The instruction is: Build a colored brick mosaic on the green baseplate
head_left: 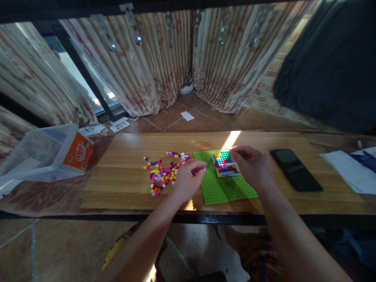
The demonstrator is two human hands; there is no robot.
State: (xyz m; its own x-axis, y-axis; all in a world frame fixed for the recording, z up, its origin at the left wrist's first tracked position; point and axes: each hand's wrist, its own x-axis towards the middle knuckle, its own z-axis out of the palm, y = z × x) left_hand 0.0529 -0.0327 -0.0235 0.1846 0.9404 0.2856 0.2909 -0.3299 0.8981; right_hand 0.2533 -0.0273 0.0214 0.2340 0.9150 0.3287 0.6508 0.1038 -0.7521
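Note:
A block of stacked toy bricks (225,166) in many colours stands on the green studded baseplate (216,192). My right hand (255,167) is at the right side of the block, thumb and fingers closed together by its top edge; what they hold, if anything, is hidden. Over the left edge of the baseplate, my left hand (188,178) pinches a small purple brick (202,167), mostly covered by the fingertips. Loose small bricks (160,172) in pink, yellow, orange, white and purple lie scattered to the left of that hand, partly behind it.
Right of the baseplate a black phone (296,170) lies on the wooden tabletop (117,176). A clear plastic bin (44,152) with an orange label is at the far left. White papers (349,170) lie at the far right. Curtains (164,62) hang behind.

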